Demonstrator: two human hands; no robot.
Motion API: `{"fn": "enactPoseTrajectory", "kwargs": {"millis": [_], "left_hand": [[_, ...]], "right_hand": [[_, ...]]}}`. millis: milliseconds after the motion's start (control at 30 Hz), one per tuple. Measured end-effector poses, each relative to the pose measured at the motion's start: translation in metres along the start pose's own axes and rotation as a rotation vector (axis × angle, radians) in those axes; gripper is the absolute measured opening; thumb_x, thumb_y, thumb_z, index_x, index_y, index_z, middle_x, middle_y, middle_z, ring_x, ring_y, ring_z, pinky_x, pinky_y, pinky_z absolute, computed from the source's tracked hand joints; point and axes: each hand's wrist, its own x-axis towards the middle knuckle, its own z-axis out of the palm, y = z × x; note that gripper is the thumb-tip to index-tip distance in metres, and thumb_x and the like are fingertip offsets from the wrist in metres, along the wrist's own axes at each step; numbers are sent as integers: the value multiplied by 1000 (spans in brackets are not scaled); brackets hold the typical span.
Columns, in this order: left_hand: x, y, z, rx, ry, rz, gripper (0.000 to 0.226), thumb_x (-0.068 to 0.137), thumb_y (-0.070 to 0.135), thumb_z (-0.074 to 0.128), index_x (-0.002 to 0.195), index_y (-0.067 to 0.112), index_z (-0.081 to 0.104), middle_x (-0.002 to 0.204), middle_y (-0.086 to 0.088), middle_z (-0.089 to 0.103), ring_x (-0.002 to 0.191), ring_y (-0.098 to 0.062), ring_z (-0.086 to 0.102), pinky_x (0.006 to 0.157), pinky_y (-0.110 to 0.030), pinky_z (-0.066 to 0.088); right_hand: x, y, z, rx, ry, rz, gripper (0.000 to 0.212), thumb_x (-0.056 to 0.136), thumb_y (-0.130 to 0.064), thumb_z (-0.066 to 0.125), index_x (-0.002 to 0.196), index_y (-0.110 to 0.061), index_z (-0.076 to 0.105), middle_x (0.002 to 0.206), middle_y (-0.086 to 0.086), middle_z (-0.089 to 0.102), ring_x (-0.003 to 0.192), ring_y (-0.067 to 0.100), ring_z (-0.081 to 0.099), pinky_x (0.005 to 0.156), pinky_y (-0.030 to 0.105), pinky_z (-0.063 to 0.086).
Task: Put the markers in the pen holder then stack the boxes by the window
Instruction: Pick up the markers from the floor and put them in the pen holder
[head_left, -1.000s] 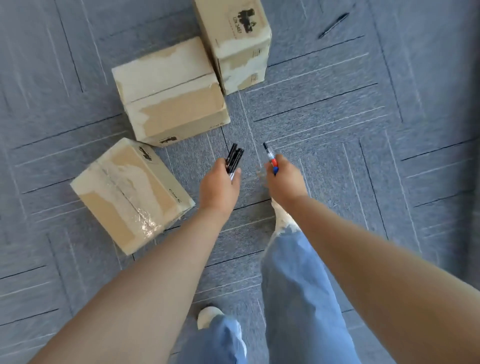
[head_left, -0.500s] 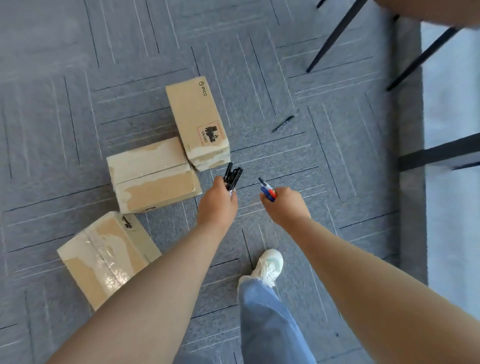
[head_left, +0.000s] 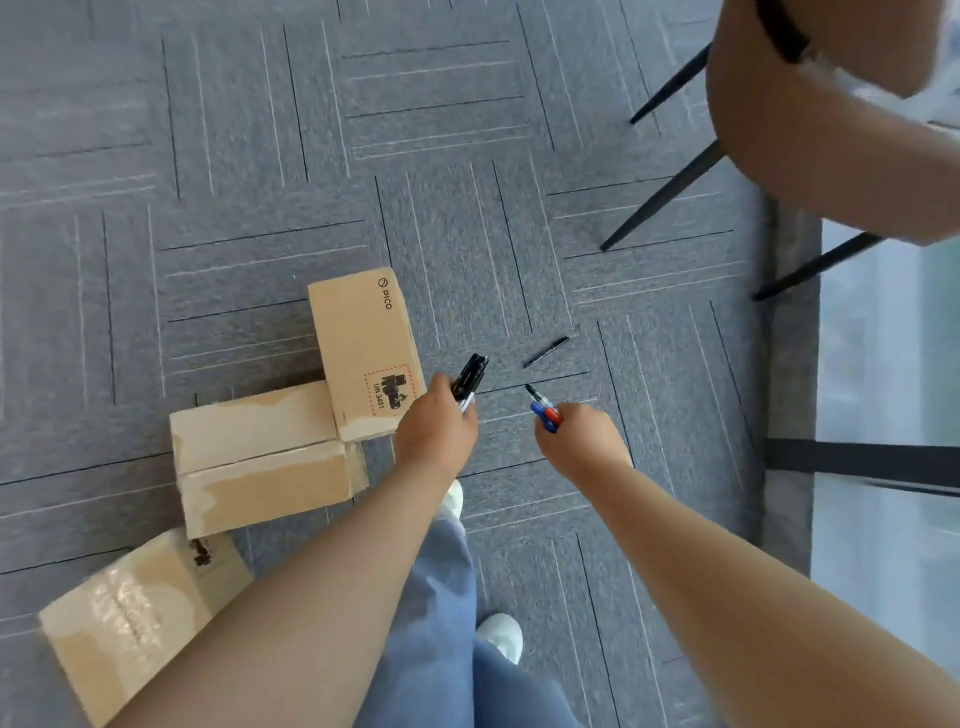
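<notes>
Head view. Left hand (head_left: 435, 427): grip clamped on a bundle of black markers (head_left: 469, 378), tips pointing away from the person. Right hand (head_left: 581, 441): grip clamped on red and blue markers (head_left: 544, 410). One loose black marker (head_left: 546, 352) lies on the carpet floor (head_left: 467, 218), just beyond and between both grips. Three cardboard boxes (head_left: 363, 353) sit on the floor left of the left grip, the nearest just beside it. Chair (head_left: 810, 135) and window (head_left: 883, 415) lie right of the right grip.
</notes>
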Motion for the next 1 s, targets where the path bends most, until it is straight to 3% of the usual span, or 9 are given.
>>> {"fn": "enactPoseTrajectory", "kwargs": {"millis": [100, 200, 333, 500, 567, 700, 767, 833, 1000], "left_hand": [[32, 20, -11, 60, -18, -1, 24, 95, 26, 46, 111, 8, 47, 87, -12, 64, 73, -32, 58, 59, -34, 41], [58, 36, -13, 74, -19, -34, 25, 96, 29, 45, 109, 8, 49, 92, -14, 67, 82, -35, 64, 64, -37, 46], [78, 68, 2, 57, -27, -60, 28, 96, 31, 44, 111, 8, 51, 92, -14, 67, 83, -35, 64, 63, -34, 42], [95, 114, 36, 4, 42, -172, 29, 96, 32, 44, 112, 9, 53, 81, -9, 63, 69, -26, 55, 59, -31, 41], [96, 132, 53, -39, 72, -228, 30, 97, 32, 43, 112, 8, 52, 86, -13, 66, 69, -27, 55, 59, -31, 42], [87, 153, 91, -163, 132, -344, 32, 97, 33, 42, 110, 6, 54, 86, -12, 63, 82, -33, 62, 66, -34, 44], [81, 158, 106, -230, 160, -418, 33, 96, 34, 43, 107, 5, 55, 90, -15, 66, 88, -35, 63, 69, -36, 45], [76, 159, 118, -297, 193, -454, 31, 96, 33, 45, 106, 6, 55, 88, -13, 65, 88, -35, 63, 69, -36, 47], [90, 148, 144, -361, 258, -503, 32, 95, 33, 46, 107, 5, 55, 85, -10, 64, 85, -33, 63, 67, -34, 46]], "right_hand": [[34, -4, -25, -72, -27, -12, 29, 92, -28, 45, 64, -18, 42, 58, -1, 45, 59, 25, 51, 53, 26, 39], [59, -4, -51, -115, -53, -49, 29, 94, -37, 45, 76, -15, 47, 61, 0, 46, 65, 28, 51, 57, 28, 40], [92, 8, -82, -196, -81, -131, 42, 94, -48, 41, 66, -16, 40, 61, 2, 46, 68, 27, 48, 59, 28, 35], [136, 35, -118, -294, -149, -246, 37, 94, -47, 42, 74, -16, 40, 91, 13, 65, 87, 32, 60, 63, 28, 36], [151, 47, -135, -347, -185, -308, 34, 95, -46, 41, 78, -16, 42, 92, 13, 64, 83, 31, 58, 64, 28, 37], [174, 73, -157, -473, -226, -382, 37, 96, -45, 39, 69, -19, 39, 83, 11, 58, 77, 30, 55, 63, 31, 39], [183, 83, -159, -522, -244, -408, 31, 96, -40, 40, 85, -14, 51, 92, 14, 64, 84, 34, 61, 63, 32, 41], [190, 88, -156, -574, -261, -432, 29, 97, -33, 40, 97, -8, 55, 89, 13, 63, 80, 32, 61, 61, 32, 45], [210, 87, -130, -681, -276, -503, 23, 99, -28, 38, 101, -10, 52, 78, 5, 51, 68, 24, 52, 57, 30, 43]]}}
